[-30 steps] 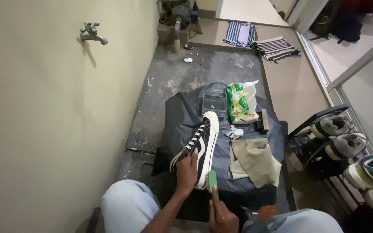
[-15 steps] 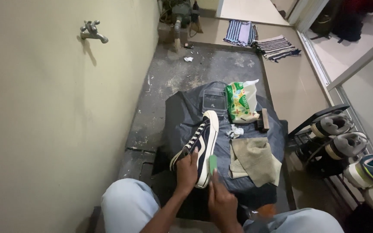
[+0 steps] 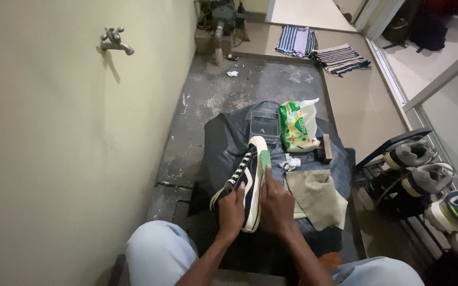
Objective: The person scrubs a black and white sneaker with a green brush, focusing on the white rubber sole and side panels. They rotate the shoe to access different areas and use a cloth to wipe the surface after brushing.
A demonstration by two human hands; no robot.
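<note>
Head view: two hands work on a dark sneaker [image 3: 247, 177] over a black sheet [image 3: 223, 143].
Left hand [image 3: 231, 212] grips the shoe's heel end, fingers curled; right hand [image 3: 275, 204] presses a green sponge [image 3: 265, 158] against the pale sole edge near the toe, beside a tan cloth [image 3: 316, 196].

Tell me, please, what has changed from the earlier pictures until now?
The right hand slid the green eraser block forward along the sneaker's pale sole edge, from the heel toward the toe. The left hand kept holding the sneaker at the heel. Cloth and bag stayed put.
</note>
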